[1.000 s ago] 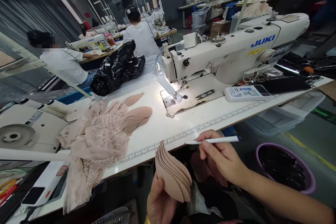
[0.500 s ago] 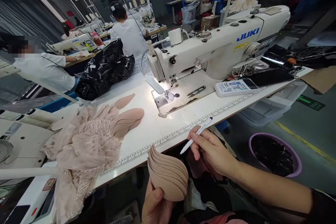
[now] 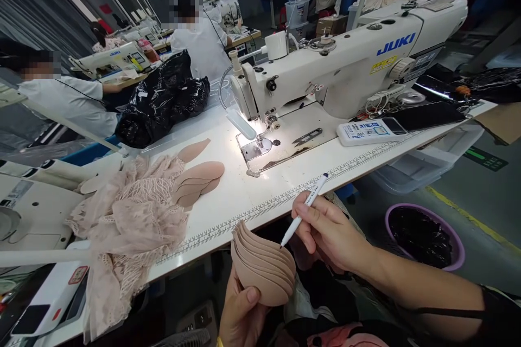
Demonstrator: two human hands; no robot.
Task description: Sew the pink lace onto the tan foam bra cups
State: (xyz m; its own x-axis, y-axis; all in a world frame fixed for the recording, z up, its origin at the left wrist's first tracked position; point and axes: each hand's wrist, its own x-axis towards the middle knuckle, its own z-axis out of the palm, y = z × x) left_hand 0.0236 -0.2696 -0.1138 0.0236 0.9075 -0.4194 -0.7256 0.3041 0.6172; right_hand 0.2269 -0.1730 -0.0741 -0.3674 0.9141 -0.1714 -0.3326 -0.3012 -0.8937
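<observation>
My left hand [image 3: 243, 309] grips a fanned stack of beige bra cup pads [image 3: 262, 265] in front of the table edge, thumb on the near face. Between the thumb and fingers of my right hand [image 3: 323, 225] is a white marker pen [image 3: 303, 210]. Its tip points down-left and is at the upper right edge of the stack; I cannot tell whether it touches. More beige pads [image 3: 199, 181] lie on the tabletop, beside a heap of pale pink lace fabric [image 3: 134, 217].
A white sewing machine [image 3: 325, 70] stands on the table with its lamp lit. Thread snips [image 3: 308, 136] and a white boxed device [image 3: 370, 131] lie near it. A black plastic bag [image 3: 163, 100] sits at the back left. On the floor is a purple basin [image 3: 459, 252]. Co-workers sit beyond.
The pen tip has come down to the edge of the pad stack, and the stack has shifted slightly right and up. The camera view has moved a little.
</observation>
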